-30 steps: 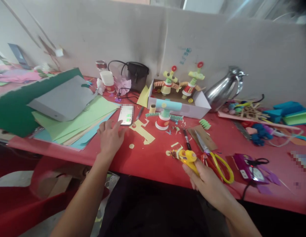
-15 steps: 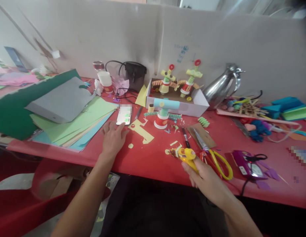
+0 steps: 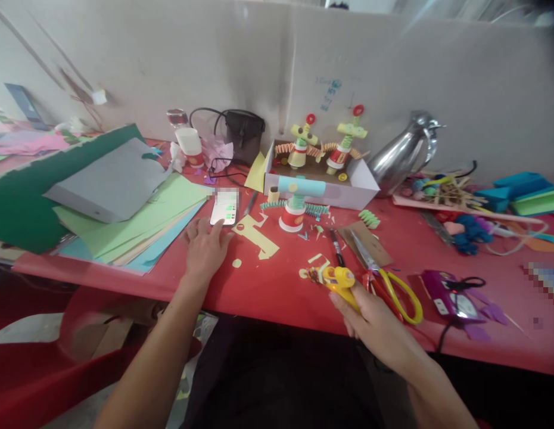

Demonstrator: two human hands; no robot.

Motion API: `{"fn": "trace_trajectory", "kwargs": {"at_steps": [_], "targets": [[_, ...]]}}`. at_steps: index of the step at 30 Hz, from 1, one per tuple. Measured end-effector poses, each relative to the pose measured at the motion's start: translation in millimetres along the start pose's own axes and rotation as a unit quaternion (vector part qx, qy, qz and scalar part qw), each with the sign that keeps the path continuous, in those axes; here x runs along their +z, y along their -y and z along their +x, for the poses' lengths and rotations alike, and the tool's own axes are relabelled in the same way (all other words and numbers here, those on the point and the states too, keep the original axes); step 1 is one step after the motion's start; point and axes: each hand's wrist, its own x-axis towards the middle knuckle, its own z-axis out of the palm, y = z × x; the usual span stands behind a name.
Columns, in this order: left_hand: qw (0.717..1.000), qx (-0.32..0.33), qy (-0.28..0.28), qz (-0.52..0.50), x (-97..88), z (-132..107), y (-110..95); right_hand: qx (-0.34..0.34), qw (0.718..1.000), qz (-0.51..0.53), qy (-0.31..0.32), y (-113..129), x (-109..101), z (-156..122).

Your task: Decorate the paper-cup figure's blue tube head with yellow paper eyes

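Observation:
My left hand lies flat on the red table, fingers spread, its fingertips touching the lower edge of a phone with a lit screen. My right hand grips a small yellow tool, perhaps a glue gun, near the table's front edge. A paper-cup figure with a blue tube stands just beyond the phone. Yellow paper cut-outs lie between my hands.
Yellow-handled scissors and a black marker lie right of the tool. A white box holds two paper figures. Stacked coloured paper fills the left. A steel jug, black bag and purple device stand around.
My left hand has settled a little nearer the phone's lower edge. The right hand keeps its hold on the yellow tool. The view has shifted slightly.

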Motion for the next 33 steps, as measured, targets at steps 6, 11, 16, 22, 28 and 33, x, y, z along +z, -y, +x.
{"fn": "trace_trajectory", "kwargs": {"at_steps": [6, 11, 16, 22, 28, 33], "targets": [[1.000, -0.003, -0.005, 0.005, 0.6, 0.3, 0.6, 0.010, 1.000, -0.003, 0.004, -1.1, 0.0, -0.6], [1.000, -0.007, 0.007, 0.014, 0.9, 0.1, 0.4, 0.009, 1.000, -0.003, 0.005, -0.2, -0.5, -0.2], [1.000, -0.011, -0.011, 0.017, 0.2, -1.2, -0.9, 0.008, 1.000, -0.012, 0.002, 1.1, -1.6, -1.6], [0.999, -0.026, -0.017, 0.008, 2.1, -1.3, 0.4, 0.014, 1.000, -0.017, 0.006, 0.9, -1.2, -0.9], [0.998, -0.054, -0.006, -0.005, 1.0, 1.6, 0.9, 0.002, 1.000, -0.017, 0.003, 3.1, -2.3, -0.2], [0.995, -0.089, 0.016, -0.029, -1.6, 10.2, 0.1, 0.004, 1.000, -0.021, 0.010, 3.3, -3.4, -1.0]]}}
